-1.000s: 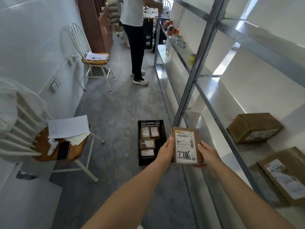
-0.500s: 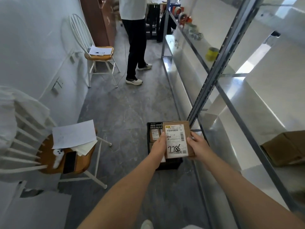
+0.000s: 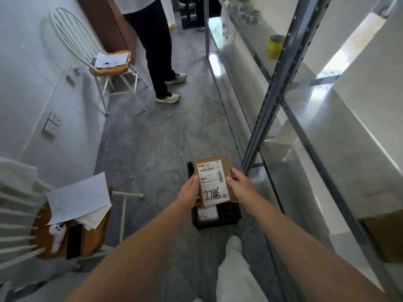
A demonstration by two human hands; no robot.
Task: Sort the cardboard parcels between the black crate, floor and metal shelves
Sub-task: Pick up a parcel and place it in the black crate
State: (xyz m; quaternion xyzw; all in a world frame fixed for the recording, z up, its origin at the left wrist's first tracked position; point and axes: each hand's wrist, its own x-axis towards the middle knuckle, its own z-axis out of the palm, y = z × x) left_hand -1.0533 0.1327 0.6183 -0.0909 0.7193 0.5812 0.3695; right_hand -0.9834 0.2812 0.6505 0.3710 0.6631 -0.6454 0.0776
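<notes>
I hold a small cardboard parcel (image 3: 212, 179) with a white label marked 7786 between both hands, directly above the black crate (image 3: 236, 216) on the floor. My left hand (image 3: 190, 191) grips its left edge and my right hand (image 3: 238, 187) grips its right edge. Inside the crate another labelled parcel (image 3: 207, 214) shows below the held one; the rest of the crate's contents are hidden. The metal shelves (image 3: 283, 68) run along the right, with a brown parcel (image 3: 386, 234) on a shelf at the right edge.
A white chair (image 3: 19, 216) with papers, a phone and a white controller stands at the left. A second chair (image 3: 93, 62) sits further back by the wall. A person in black trousers (image 3: 157, 51) stands in the aisle ahead. My leg (image 3: 235, 269) is behind the crate.
My view has tilted down and I have stepped closer. Both hands have carried the parcel leftward from beside the shelf post to over the crate.
</notes>
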